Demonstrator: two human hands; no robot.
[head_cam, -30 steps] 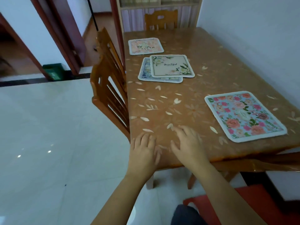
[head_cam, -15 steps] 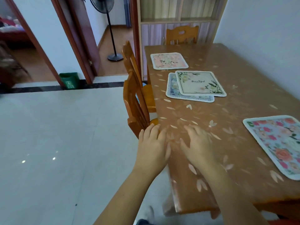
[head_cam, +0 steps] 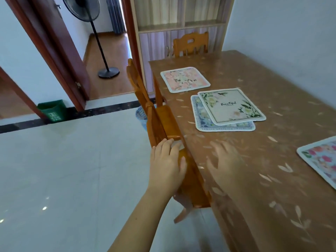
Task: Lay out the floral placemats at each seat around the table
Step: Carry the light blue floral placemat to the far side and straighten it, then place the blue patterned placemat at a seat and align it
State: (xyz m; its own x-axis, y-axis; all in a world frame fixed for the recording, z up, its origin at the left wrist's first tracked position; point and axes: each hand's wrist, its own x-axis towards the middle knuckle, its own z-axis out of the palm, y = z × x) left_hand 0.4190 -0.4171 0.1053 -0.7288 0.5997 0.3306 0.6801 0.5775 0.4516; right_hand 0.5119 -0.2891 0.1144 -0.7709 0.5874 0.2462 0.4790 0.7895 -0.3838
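Left hand (head_cam: 166,165): released, fingers flat on chair (head_cam: 160,122) back
Right hand (head_cam: 225,160): released, spread over table (head_cam: 272,179), blurred
Cream placemat (head_cam: 231,106): overlaps blue placemat (head_cam: 200,118)

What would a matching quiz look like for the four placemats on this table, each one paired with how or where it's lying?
Column one
1. pink placemat
2. cream placemat
3. blue placemat
4. bright rose placemat

Column two
A. partly covered by another mat
B. cut off by the picture's right edge
C. alone, farthest along the table
D. lying on top of another mat

Pairs: 1-C, 2-D, 3-A, 4-B
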